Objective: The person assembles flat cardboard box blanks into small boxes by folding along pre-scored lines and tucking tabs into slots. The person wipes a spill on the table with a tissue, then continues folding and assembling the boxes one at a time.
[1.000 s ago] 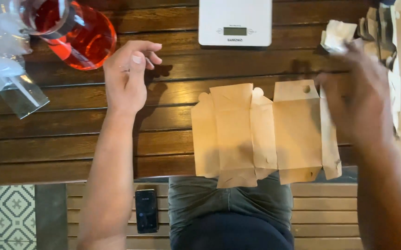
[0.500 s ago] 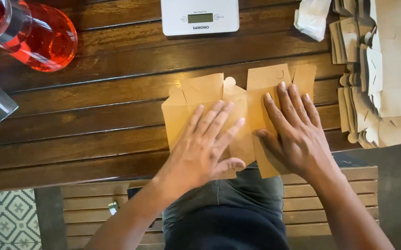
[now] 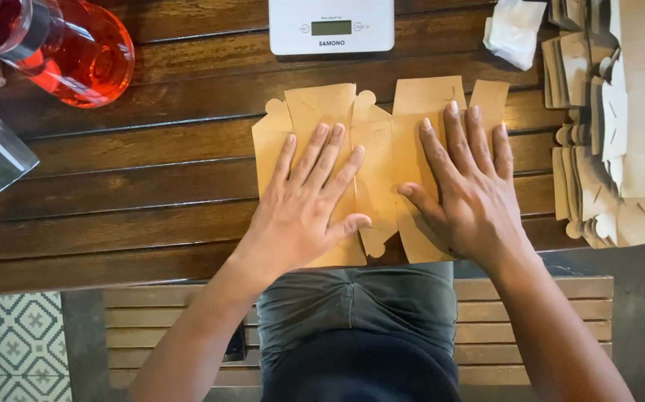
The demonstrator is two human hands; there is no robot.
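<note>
Both the left hand [image 3: 304,205] and right hand [image 3: 468,190] press spread-fingered, gripping nothing, on the unfolded brown die-cut cardboard box blank [image 3: 378,160] beneath them, no flap raised yet.

One flat brown cardboard box blank [image 3: 378,160] lay on the wooden table [image 3: 151,193]. Two hands rested on it, the left hand [image 3: 304,201] and the right hand [image 3: 471,190]. One white kitchen scale [image 3: 331,26]. One red glass jug [image 3: 77,48]. One crumpled white paper [image 3: 514,30]. One stack of further blanks [image 3: 605,126] at the right; their number could not be counted.
</note>
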